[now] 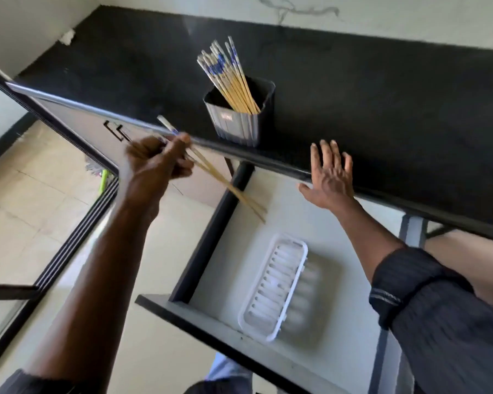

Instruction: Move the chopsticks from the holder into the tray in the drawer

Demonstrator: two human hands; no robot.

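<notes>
A dark square holder [239, 120] stands near the front edge of the black counter [382, 103], with several yellow chopsticks [231, 78] with blue-and-white tops leaning in it. My left hand [157, 163] is shut on a few chopsticks [234, 191], whose tips point down and right over the open drawer [239, 223]. A white slotted tray [273, 285] lies empty in the drawer, below the held tips. My right hand [330, 174] is open, fingers spread, resting at the counter's front edge to the right of the holder.
The drawer's dark front panel [199, 322] juts out toward me. To the left are cabinet doors with dark handles [117, 132], a tiled floor [34, 189] and a black-framed glass panel [69, 240]. A pale wall rises behind the counter.
</notes>
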